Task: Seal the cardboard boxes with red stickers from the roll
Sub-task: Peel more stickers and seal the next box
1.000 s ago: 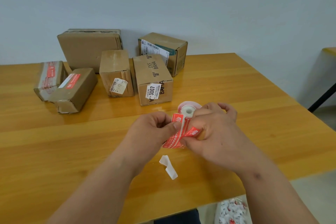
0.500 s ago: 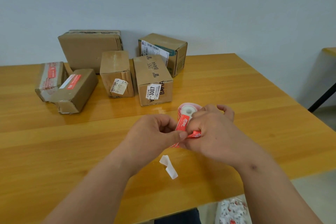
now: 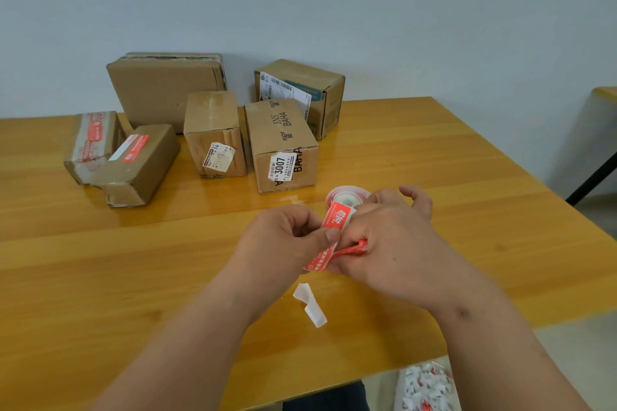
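both hands (image 3: 283,237) (image 3: 390,243) still pinching red sticker (image 3: 337,218), strip end now lower, roll (image 3: 347,195) behind

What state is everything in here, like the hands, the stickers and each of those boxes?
Left hand: pinches the red sticker strip.
Right hand: grips the strip beside the sticker roll.
Two left boxes: red stickers on.
Four other boxes: closed, no red sticker visible.
White backing scrap: loose on table.
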Demonstrator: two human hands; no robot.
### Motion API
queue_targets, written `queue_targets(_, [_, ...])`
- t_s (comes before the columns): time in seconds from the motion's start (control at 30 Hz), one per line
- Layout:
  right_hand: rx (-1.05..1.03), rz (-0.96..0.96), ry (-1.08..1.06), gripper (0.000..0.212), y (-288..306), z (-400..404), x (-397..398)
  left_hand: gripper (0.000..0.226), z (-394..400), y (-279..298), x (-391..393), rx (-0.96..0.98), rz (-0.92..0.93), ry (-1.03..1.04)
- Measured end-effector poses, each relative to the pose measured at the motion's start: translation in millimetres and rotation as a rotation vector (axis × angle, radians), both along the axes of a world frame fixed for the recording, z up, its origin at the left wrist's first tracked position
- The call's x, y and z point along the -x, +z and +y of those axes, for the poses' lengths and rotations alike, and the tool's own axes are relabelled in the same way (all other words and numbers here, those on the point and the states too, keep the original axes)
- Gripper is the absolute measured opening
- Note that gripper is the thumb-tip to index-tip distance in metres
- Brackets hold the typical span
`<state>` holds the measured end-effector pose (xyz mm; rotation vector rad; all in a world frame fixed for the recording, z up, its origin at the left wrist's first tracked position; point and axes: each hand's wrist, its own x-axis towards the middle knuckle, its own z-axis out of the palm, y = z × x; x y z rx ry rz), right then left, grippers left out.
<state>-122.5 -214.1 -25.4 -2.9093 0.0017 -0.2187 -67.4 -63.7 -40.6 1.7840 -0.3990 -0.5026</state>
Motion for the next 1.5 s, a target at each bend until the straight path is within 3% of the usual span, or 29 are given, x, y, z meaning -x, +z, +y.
queue_targets(0.2, [-0.018, -0.02, 0.036, 0.021, 0.3, 0.7, 0.7, 0.002, 8.7, 7.4, -3.5, -0.075, -0.045, -0.101])
queue_targets(0.5, [-0.016, -0.079, 0.037, 0.026, -0.6, -1.0, 2.5, 0.011, 3.9, -5.1, -6.7, -0.01, 0.024, 0.083])
queue_targets(0.93, [-0.062, -0.041, 0.031, 0.021, 8.0, -1.1, 5.9, 0.002, 2.8, -4.8, -5.4, 0.15, 0.112, 0.256])
queue_targets(1.07, [-0.071, -0.005, 0.013, 0.025, 12.0, -5.3, 9.0, 0.004, 6.4, -3.2, -10.8, 0.192, 0.167, 0.354])
queue_targets(1.27, [-0.1, -0.049, -0.025, 0.049, 17.6, -0.3, 10.2, 0.006, 10.5, 4.1, -6.5, 0.208, 0.175, 0.275])
queue_targets(1.4, [-0.212, -0.247, -0.097, 0.035, 16.3, 7.0, 10.1, 0.014, 10.9, 11.7, -3.4, 0.228, 0.171, 0.242])
queue_targets(1.5, [-0.353, -0.18, -0.103, 0.024, 12.1, 14.9, 12.4, 0.016, 11.3, 18.2, 0.1, 0.275, 0.16, 0.214])
